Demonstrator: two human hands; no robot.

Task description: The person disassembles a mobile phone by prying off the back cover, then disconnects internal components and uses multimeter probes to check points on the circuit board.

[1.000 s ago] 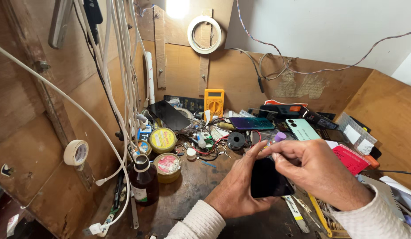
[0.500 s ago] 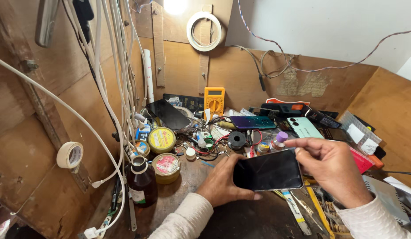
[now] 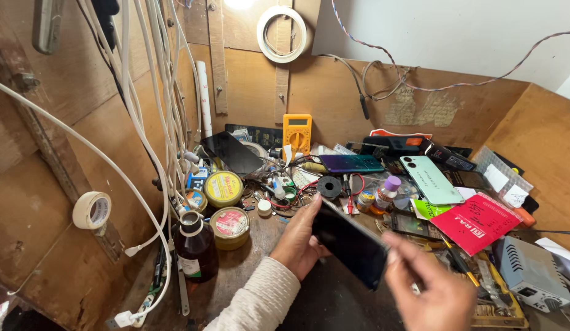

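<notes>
Plywood-walled corner bench, brown worktop [image 3: 260, 257] crowded with repair clutter, white cables [image 3: 156, 104] hanging at 10 o'clock, a tape roll [image 3: 282, 34] pinned to the wall at 12. Centre low: left hand [image 3: 300, 242] cups a dark phone [image 3: 349, 244] from its left end, fingers wrapped along the upper edge, thumb side hidden behind it, so closed on the phone. Phone is tilted, screen dark, held in the air above the worktop. Right hand [image 3: 429, 288] at 5 o'clock of the phone, blurred; fingertips meet the phone's lower right end, but how tightly they grip it cannot be told. Around: brown glass bottle [image 3: 195, 248] at 9 o'clock of the left hand, two round tins [image 3: 229, 227] just beside it, yellow meter [image 3: 296, 130] at 12 against the back wall, mint-green phone [image 3: 431, 179] and red booklet [image 3: 475, 222] at 2 o'clock, grey box [image 3: 530, 273] at 3, masking tape [image 3: 91, 210] on the left wall
</notes>
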